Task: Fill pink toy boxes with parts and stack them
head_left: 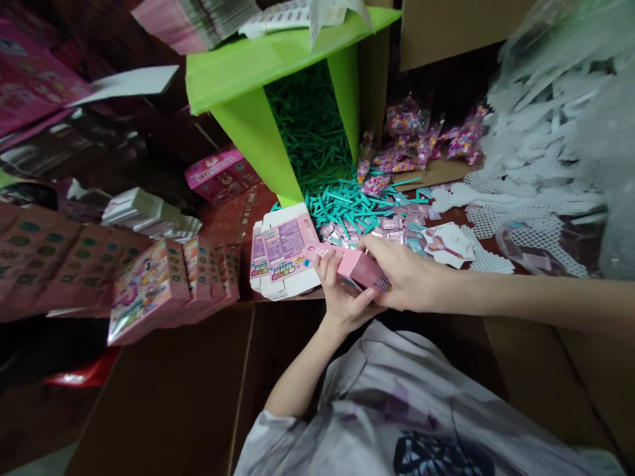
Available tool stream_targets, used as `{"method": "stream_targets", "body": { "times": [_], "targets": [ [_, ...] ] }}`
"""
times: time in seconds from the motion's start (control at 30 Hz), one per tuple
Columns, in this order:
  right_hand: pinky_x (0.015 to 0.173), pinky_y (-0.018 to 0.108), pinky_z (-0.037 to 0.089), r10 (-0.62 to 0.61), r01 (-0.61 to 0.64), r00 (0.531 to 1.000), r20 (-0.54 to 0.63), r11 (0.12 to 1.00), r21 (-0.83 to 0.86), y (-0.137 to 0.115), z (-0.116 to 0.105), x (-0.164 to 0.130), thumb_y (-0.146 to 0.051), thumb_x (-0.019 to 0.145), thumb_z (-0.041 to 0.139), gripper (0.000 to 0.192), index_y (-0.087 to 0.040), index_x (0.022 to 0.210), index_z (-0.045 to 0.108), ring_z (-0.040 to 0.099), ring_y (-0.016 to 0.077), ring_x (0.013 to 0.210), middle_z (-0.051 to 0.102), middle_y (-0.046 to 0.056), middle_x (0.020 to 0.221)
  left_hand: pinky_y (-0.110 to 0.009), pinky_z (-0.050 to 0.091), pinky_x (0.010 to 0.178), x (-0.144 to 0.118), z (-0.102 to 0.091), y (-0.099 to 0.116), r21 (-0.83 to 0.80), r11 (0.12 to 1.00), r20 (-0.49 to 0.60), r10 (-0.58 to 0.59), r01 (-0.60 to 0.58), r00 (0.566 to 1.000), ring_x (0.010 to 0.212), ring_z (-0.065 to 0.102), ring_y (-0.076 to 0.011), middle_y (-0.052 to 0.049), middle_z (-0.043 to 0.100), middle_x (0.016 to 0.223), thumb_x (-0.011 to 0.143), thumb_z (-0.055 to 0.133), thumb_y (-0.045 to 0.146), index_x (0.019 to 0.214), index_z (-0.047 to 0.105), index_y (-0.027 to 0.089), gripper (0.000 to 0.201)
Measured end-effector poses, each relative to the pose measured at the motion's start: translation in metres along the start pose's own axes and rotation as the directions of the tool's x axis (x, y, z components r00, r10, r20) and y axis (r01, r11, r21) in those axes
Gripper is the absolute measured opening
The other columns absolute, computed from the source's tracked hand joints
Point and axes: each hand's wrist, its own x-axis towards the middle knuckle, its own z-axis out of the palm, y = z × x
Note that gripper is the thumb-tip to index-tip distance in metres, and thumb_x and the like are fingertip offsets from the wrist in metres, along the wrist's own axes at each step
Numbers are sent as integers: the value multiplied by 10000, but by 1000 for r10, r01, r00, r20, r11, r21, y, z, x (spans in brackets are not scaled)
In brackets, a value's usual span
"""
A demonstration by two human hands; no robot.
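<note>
Glossy pink cardboard box (358, 268); teal plastic sticks (347, 201).

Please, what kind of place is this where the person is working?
Probably a small packing workshop for toy kits. Both hands hold a small pink box; finished pink boxes stand in a row at the left, and a green bin spills teal plastic sticks beside small sachets.

A green box (258, 99) lies tipped on its side, its open mouth spilling teal sticks (347, 201) onto the surface. Just beside the spill lies a flat, unfolded carton (282, 248), printed side up. To the left, finished pink boxes (163, 284) stand in a leaning row. Behind the sticks, small bead packets (421, 139) rest on cardboard; white perforated sheets (536, 165) pile at far right. Small printed cards (449, 243) lie near them.
</note>
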Motion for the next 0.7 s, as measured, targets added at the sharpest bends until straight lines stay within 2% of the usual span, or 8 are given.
{"method": "stream_targets", "body": {
  "times": [0.17,0.3,0.37,0.47,0.63,0.7],
  "targets": [
    [616,248,420,-33,33,999,-25,999,-4,5,-1,-7,-131,663,618,412,-170,1041,460,546,165,769,561,53,926,-628,261,1008,-1,5,3,2,1000,-2,-17,17,1000,1293,322,-346,-53,167,1499,598,761,514,1366,180,483,963],
    [666,256,463,-63,63,998,-9,997,53,10,-8,-7,-137,617,679,602,-183,1180,469,586,188,867,590,67,1041,-615,222,1042,-1,8,9,13,1000,8,-25,25,1000,1280,334,-330,-45,214,1476,630,745,479,1336,246,474,865],
    [610,227,457,-79,74,996,35,991,111,12,-11,-7,-123,603,690,663,-206,1224,473,602,163,786,623,35,994,-593,200,1070,0,9,10,14,998,17,-68,68,998,1264,350,-312,-56,271,1435,677,694,500,1343,252,437,802],
    [502,187,408,-85,68,993,81,980,188,11,-15,-9,-112,622,680,647,-215,1232,487,575,113,605,645,-17,839,-585,182,1085,2,8,9,2,995,10,-99,99,995,1254,354,-310,-78,318,1396,712,649,521,1356,256,385,767],
    [480,173,385,-41,47,998,-40,983,179,9,-15,-18,-153,641,691,611,-184,1215,483,559,103,570,626,-22,763,-597,218,1043,16,6,11,-12,1000,38,19,-19,999,1305,310,-337,-54,209,1476,662,739,428,1369,223,448,875],
    [467,171,384,-45,45,999,-9,980,193,11,-19,-20,-173,676,670,530,-161,1180,503,539,90,539,622,-14,753,-591,242,1029,22,3,16,6,998,58,54,-55,997,1311,307,-344,-71,186,1491,627,761,455,1408,160,441,985]
  ]
}}
